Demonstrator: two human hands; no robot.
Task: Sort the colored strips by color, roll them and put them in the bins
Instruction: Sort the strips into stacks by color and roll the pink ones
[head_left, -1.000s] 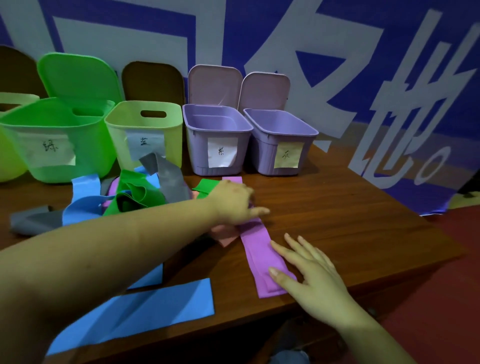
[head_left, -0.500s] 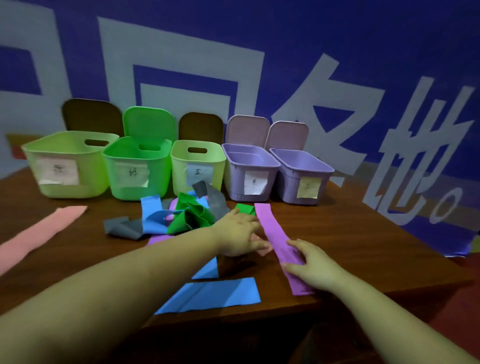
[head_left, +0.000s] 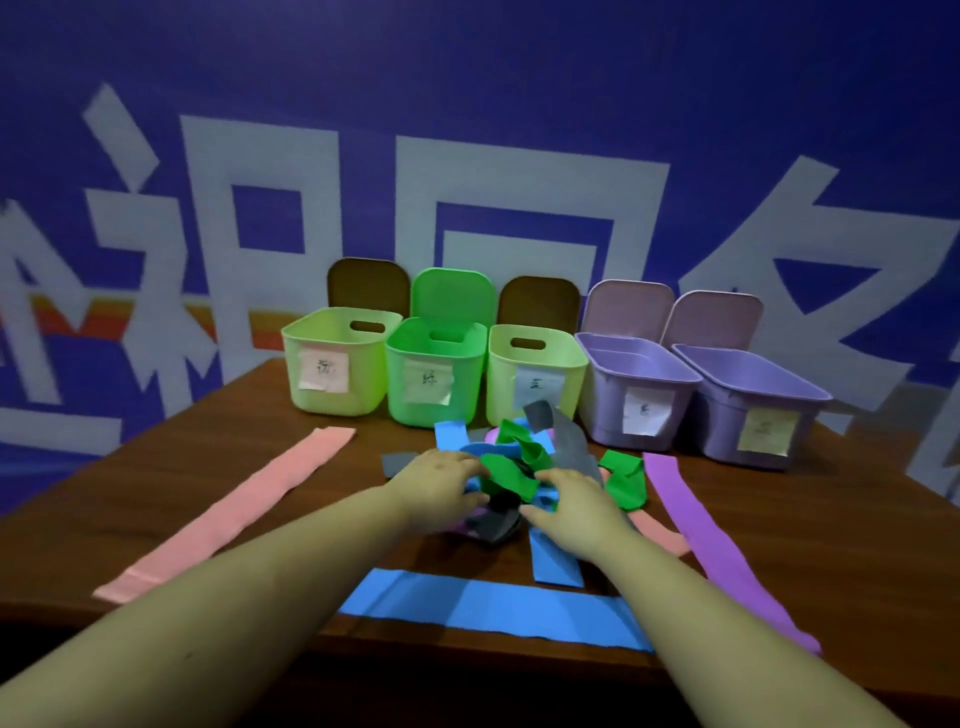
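Note:
A tangled pile of strips, green, blue, grey and purple, lies mid-table in front of the bins. My left hand rests on the pile's left side with its fingers curled into the strips. My right hand is on the pile's right side, fingers bent over a blue strip; what it holds is hidden. A long pink strip lies flat at the left, a purple strip at the right, a blue strip along the front edge. A green piece lies beside the pile.
Five open labelled bins stand in a row at the back: light green, bright green, light green, and two lilac ones. The wooden table ends close to me; a blue wall stands behind.
My view has swung left and back. My right hand left the purple strip and came to the pile. My left hand moved left onto the pile. The purple strip now lies flat.

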